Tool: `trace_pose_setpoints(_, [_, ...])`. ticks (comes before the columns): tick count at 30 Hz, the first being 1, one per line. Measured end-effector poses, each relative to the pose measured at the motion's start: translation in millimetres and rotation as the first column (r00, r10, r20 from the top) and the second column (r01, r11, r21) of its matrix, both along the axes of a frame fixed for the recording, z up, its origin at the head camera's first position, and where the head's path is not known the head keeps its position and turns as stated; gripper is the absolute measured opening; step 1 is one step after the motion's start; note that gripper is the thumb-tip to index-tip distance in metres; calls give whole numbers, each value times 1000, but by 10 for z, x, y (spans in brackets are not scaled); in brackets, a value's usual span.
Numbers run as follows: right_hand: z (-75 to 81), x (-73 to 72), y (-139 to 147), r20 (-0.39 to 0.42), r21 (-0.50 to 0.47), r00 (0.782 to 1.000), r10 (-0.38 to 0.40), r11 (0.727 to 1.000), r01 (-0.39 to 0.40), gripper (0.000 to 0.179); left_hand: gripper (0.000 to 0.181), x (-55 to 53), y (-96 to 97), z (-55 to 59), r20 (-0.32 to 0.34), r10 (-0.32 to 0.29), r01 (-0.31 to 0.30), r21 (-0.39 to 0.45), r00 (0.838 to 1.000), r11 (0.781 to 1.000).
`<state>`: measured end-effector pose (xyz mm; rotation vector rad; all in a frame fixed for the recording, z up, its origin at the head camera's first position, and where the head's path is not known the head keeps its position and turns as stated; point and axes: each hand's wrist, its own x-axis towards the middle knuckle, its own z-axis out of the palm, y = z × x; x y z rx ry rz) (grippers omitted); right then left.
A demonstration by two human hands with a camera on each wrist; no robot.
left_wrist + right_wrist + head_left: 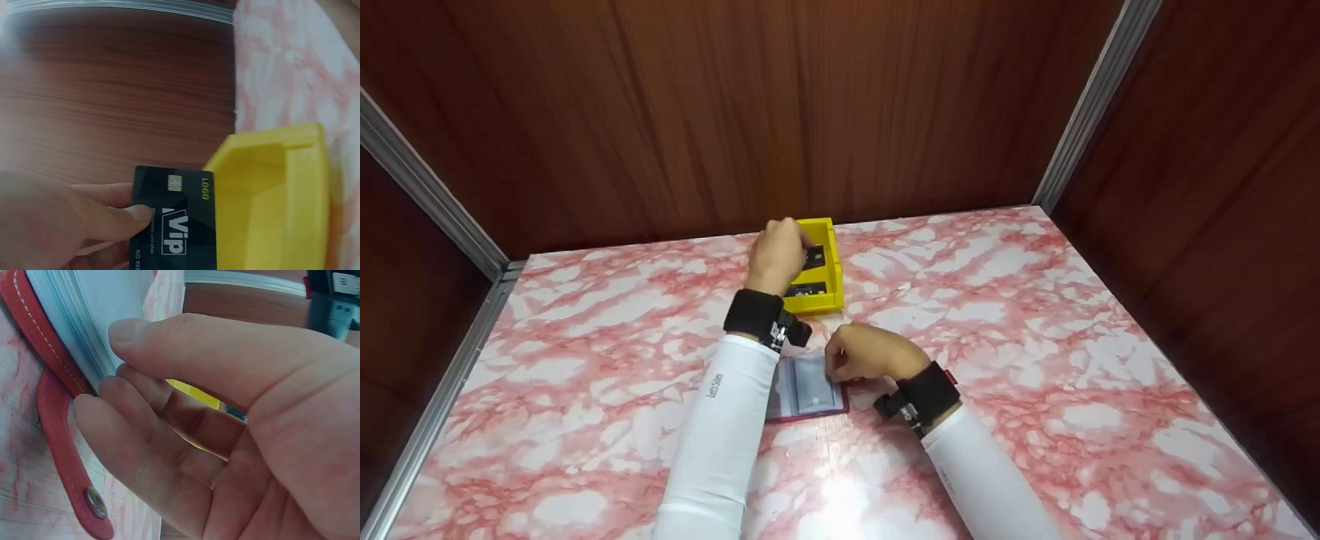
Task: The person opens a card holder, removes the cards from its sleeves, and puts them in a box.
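Black on the card [188, 194], bold white Vip lettering [175, 233] blaring, gold for the chip [175, 183]! Solid yellow on the bin [309, 197]. Here's a red cover [48, 343] with pale stitching, bluish-clear pages [70, 309], red again on the strap [63, 444]. Pink-red and white marbling swirls over the table [960, 292], dark reddish-brown woodgrain streaks the walls [720, 112], rails [1091, 112] go silvery, sleeves [709, 442] white, wristbands [751, 311] black!

I have room right of the yellow plastic bin [819, 304], but its walls and the brown wood-grain panel [885, 112] behind block me.
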<state>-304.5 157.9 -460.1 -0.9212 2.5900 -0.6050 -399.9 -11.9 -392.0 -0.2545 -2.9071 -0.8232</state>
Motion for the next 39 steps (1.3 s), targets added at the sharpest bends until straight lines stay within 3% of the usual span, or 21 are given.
trace_pose_setpoints(6, [-12,7,2,8,10,1000,4,1000,-4,9,26,-9,44,-309,-16,-5,4,-71,1000,997])
trace_pose_setpoints(10, [-3,8,5,0,6,1000,4,1000,-4,8,26,-15,65,-415,-21,-20,18,-102,1000,995])
trace_pose_setpoints(23, [-12,15,7,20,-3,1000,-1,1000,1,9,31,-2,131,-563,30,-60,64,-154,998,986])
trace_pose_setpoints(39, [7,5,9,22,3,1000,-12,1000,12,10,29,-15,158,-580,5,-59,59,-168,998,984])
